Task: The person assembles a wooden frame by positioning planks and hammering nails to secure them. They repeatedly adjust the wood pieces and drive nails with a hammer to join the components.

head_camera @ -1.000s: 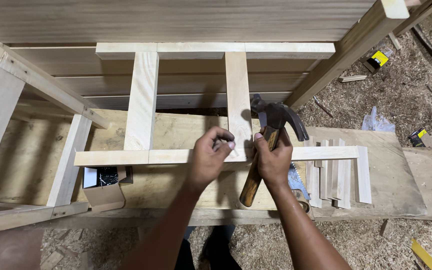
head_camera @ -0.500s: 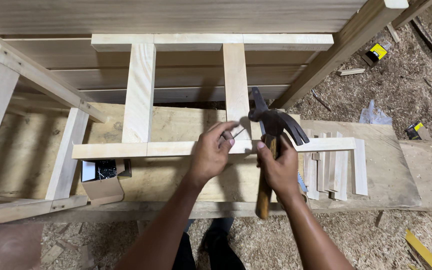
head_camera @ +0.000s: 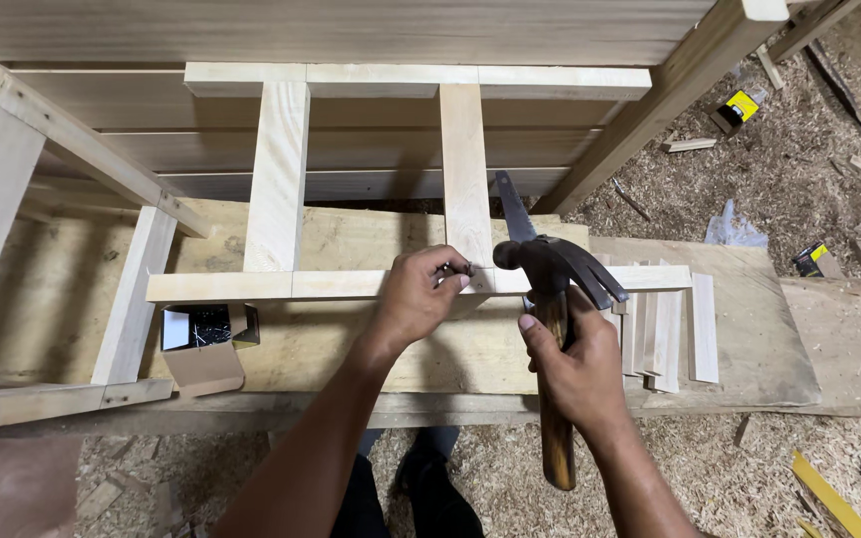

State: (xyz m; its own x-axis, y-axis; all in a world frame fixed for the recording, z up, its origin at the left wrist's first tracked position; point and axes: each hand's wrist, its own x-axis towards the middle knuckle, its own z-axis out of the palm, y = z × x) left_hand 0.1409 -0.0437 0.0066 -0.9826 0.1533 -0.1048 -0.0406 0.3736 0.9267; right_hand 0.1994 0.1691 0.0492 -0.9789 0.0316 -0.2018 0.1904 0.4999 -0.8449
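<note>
Nail (head_camera: 467, 269) pinched upright in left hand (head_camera: 419, 297) grip on frame rail (head_camera: 271, 286), steadied for striking; right hand (head_camera: 570, 364) clenched around claw hammer (head_camera: 550, 264) handle, head poised beside it

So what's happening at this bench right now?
A person is nailing a light wooden frame laid flat on a plywood sheet. The left hand pinches a nail upright on the frame's lower rail, where an upright slat meets it. The right hand grips a claw hammer by its wooden handle, its head right beside the nail. An open box of nails sits at left, with cut slats at right.
</note>
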